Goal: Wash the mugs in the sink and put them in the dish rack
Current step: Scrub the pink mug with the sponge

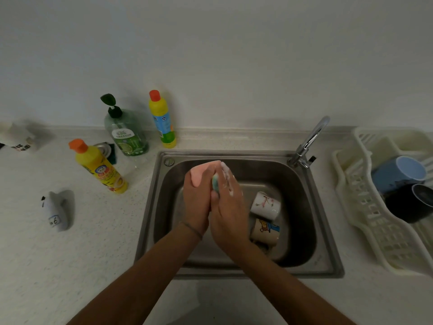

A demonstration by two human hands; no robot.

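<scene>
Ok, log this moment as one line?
left hand: holds pink mug | right hand: scrubs with sponge | steel sink: two mugs | rack: two

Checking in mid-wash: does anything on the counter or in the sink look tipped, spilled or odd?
One thing: the nearer yellow bottle, left of the sink, looks tilted rather than upright, unlike the yellow bottle by the wall. Two mugs lie on their sides in the sink, as expected. No spill shows.
</scene>
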